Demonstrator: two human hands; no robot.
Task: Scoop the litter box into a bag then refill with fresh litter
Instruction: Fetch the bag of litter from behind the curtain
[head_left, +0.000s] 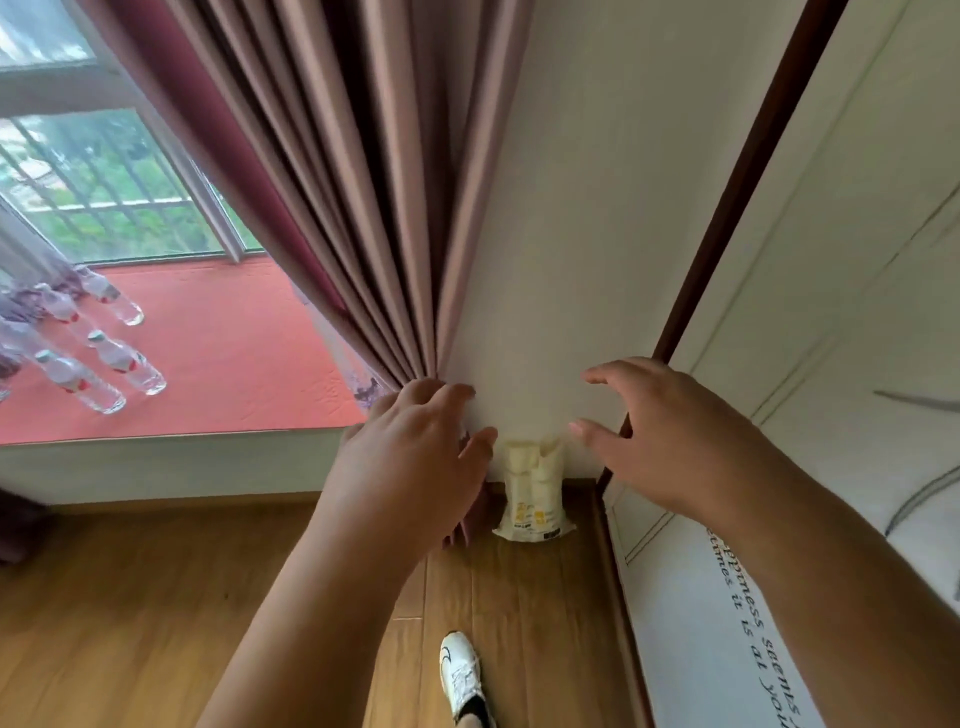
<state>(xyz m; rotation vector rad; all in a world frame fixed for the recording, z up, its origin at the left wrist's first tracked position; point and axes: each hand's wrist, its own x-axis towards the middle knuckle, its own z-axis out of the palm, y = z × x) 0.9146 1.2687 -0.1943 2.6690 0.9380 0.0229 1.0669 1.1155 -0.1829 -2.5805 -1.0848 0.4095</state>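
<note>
Reaching for the litter bag by the wall.
Head view: the left hand (415, 457) and right hand (670, 441), fingers spread and empty, are hovering above the pale bag (535, 493) standing on the floor (156, 597); no litter box showing, so scooping and refilling look undone.

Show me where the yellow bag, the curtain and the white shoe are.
Yellow bag (535, 493): head view, middle of its front face.
Curtain (363, 182): head view, on the folds beside the window.
White shoe (460, 675): head view, on its laced top.
</note>
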